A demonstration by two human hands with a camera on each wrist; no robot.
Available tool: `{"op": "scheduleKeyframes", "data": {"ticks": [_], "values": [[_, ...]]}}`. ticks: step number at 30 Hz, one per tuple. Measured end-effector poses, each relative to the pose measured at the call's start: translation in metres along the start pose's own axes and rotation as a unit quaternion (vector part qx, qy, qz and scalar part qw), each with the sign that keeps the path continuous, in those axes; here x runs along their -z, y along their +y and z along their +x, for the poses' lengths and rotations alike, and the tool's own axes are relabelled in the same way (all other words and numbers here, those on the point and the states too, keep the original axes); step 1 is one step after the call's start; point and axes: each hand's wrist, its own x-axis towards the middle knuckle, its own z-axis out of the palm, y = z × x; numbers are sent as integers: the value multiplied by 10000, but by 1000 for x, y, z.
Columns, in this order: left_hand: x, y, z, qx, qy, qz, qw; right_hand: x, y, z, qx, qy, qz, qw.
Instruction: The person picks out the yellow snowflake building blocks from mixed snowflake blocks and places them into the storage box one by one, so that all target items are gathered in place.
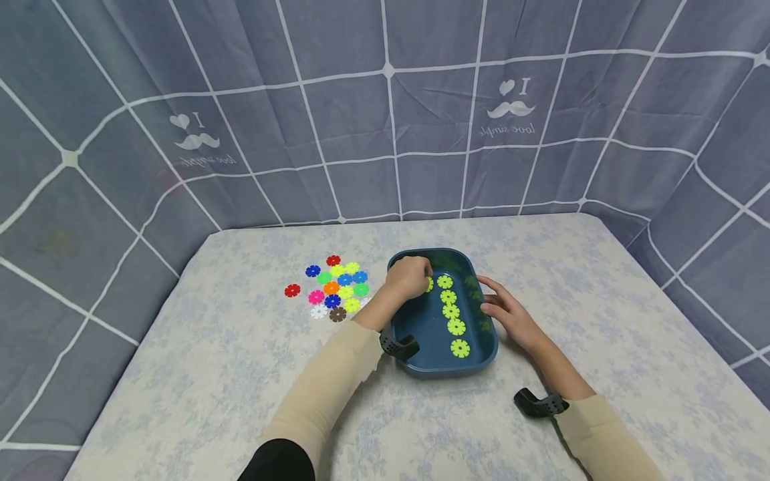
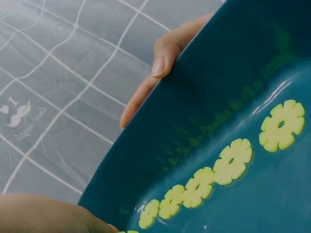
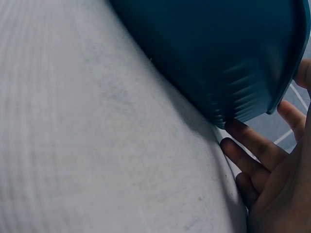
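Observation:
A dark teal tray (image 1: pixel 421 341) holds a column of several yellow-green snowflake discs (image 1: pixel 450 311) along its right side. My left hand (image 1: pixel 409 275) reaches over the left rim, fingers bent down, and pinches one yellow-green disc (image 1: pixel 430 284) near the tray's far left corner. Most of that disc is hidden by the fingers; the left wrist view shows just its edge at the bottom. At the tray's right side my right hand (image 1: pixel 508 311) touches the rim and outer wall with fairly straight, spread fingers (image 3: pixel 257 145).
Loose discs in several colours, among them an orange disc (image 1: pixel 331 288) and a brown disc (image 1: pixel 338 314), lie left of the tray on the pale patterned tablecloth (image 1: pixel 210 374). A grey-blue curtain (image 1: pixel 355 120) with white lines surrounds the table's back and sides.

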Motion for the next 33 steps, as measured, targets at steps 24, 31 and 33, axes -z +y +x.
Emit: {"op": "scheduleKeyframes", "data": {"ticks": [24, 31, 33], "values": [[-9, 1, 9, 248, -13, -43, 9997, 0, -1, -1, -42, 19, -98, 9999], [-10, 1, 14, 514, -33, 235, 9984, 0, -2, 0, -76, 20, -83, 9999], [-11, 1, 15, 597, -40, 315, 9977, 0, -2, 0, -81, 16, -80, 9999]]}}
